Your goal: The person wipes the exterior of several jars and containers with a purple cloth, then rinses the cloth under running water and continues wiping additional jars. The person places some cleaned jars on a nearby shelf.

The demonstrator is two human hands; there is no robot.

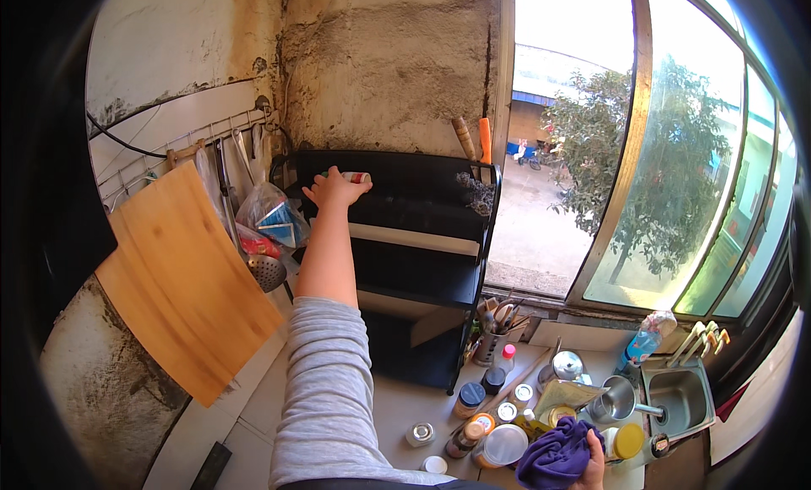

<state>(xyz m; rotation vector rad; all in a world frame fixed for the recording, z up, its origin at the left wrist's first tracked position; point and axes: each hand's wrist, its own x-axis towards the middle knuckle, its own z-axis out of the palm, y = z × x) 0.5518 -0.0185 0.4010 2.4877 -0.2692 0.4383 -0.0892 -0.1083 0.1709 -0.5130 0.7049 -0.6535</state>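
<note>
My left hand (334,189) is stretched out over the top of a black metal rack (405,202). Its fingers are around a small bottle (358,177) with a red and white label, which lies on its side in the grip; my hand covers part of it. A bunched purple cloth (552,455) is in my right hand (593,461), low at the right above the counter. Just beyond the cloth stand a yellow-lidded jar (627,440) and a clear plastic tub (505,445).
Several spice jars (470,398) crowd the counter's right part. A utensil holder (491,347), a steel pot (613,398) and a small sink (681,401) are near the window. A wooden cutting board (190,281) and a skimmer (266,273) hang at the left. Two handles (485,140) stick up behind the rack.
</note>
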